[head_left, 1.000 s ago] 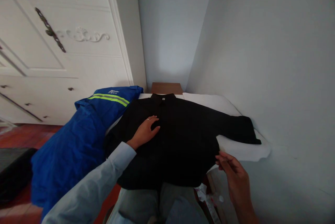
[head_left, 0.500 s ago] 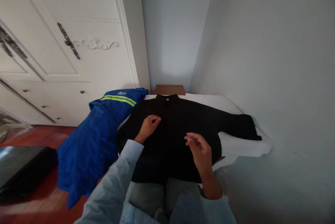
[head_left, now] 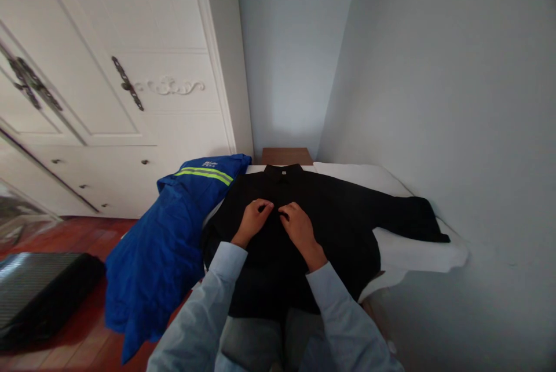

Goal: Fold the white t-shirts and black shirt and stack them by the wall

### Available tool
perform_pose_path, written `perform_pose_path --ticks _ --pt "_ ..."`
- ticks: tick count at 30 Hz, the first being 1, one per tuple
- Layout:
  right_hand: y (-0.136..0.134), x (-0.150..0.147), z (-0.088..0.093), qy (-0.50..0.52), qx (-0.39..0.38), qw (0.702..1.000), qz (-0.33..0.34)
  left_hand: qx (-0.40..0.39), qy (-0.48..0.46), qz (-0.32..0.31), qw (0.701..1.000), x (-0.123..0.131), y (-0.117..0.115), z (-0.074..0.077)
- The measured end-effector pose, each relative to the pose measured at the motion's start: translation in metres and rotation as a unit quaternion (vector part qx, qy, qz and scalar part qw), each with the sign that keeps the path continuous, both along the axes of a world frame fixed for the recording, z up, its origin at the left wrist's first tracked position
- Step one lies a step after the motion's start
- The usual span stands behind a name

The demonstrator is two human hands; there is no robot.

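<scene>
A black long-sleeved shirt (head_left: 343, 210) lies spread out in front of me, collar at the far end and one sleeve stretched to the right. My left hand (head_left: 255, 218) is closed in a pinch on the shirt's front, left of its middle line. Just across from it my right hand (head_left: 299, 226) is closed too, thumb and fingertips together at the shirt's front. A small gap separates the fingertips of the two hands. The black cloth is too dark to show any buttons between them.
White cloth (head_left: 403, 253) covers the surface under the shirt. To the left hangs a blue garment (head_left: 160, 250) with a yellow-green reflective stripe. A white wardrobe (head_left: 182, 123) stands behind it. On the red wooden floor (head_left: 87, 308) lies a black ribbed object (head_left: 39, 285). A grey wall (head_left: 434, 99) bounds the right.
My right hand has moved left and away from me, from the shirt's right side to beside my left hand, and its fingers have closed. The left hand has stayed near the shirt's middle.
</scene>
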State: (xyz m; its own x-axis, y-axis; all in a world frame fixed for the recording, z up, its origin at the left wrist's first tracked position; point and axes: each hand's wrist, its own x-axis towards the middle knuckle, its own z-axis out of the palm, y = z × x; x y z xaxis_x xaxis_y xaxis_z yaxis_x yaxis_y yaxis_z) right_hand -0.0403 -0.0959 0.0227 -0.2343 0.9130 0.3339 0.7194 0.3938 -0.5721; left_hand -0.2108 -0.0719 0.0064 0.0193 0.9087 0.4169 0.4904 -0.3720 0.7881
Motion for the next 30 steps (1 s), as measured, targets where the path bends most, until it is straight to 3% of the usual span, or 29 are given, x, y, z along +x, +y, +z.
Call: perform_pose_path --ticks 6,23,30 --pt "0.0041 0.0048 -0.0015 0.011 0.01 0.999 -0.04 -0.01 -0.003 -0.001 1.0 0.0013 -0.0014 0.0017" --pt "0.0075 0.0073 0.0016 -0.009 0.012 0.999 -0.03 -0.011 0.007 0.004 1.0 0.0032 -0.0027 0.0046" --pt "0.0056 0.0089 0.0004 0.049 0.015 0.997 -0.059 -0.016 0.002 0.007 1.0 0.0029 -0.0026 0.0047"
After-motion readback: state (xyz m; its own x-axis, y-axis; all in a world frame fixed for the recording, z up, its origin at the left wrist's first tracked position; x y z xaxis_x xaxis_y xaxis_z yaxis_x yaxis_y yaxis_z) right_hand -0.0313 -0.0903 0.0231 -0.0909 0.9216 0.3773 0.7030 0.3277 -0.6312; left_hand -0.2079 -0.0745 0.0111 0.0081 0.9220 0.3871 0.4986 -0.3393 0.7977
